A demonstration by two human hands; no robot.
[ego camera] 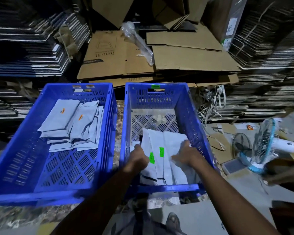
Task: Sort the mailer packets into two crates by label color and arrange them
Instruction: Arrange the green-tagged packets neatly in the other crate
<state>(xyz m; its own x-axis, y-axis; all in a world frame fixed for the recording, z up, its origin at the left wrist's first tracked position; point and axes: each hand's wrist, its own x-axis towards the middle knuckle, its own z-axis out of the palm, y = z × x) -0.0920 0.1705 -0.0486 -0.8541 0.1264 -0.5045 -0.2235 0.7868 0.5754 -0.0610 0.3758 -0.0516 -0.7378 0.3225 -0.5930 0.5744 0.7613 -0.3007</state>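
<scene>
Two blue crates stand side by side. The left crate point(25, 133) holds several grey mailer packets with orange labels point(63, 119), stacked toward its far half. The right crate point(193, 116), marked with a green tag on its far rim, holds grey mailer packets with green labels point(159, 141) in its near half. Both hands are inside the right crate. My left hand point(137, 158) grips the left edge of the green-label packets. My right hand point(185, 155) presses on their right side with fingers spread over the top packet.
Flattened cardboard boxes point(159, 56) and tall stacks of folded cartons surround the crates at the back and sides. A small blue-and-white table fan point(265, 146) lies on the floor to the right. My foot in a sandal point(172, 221) shows at the bottom.
</scene>
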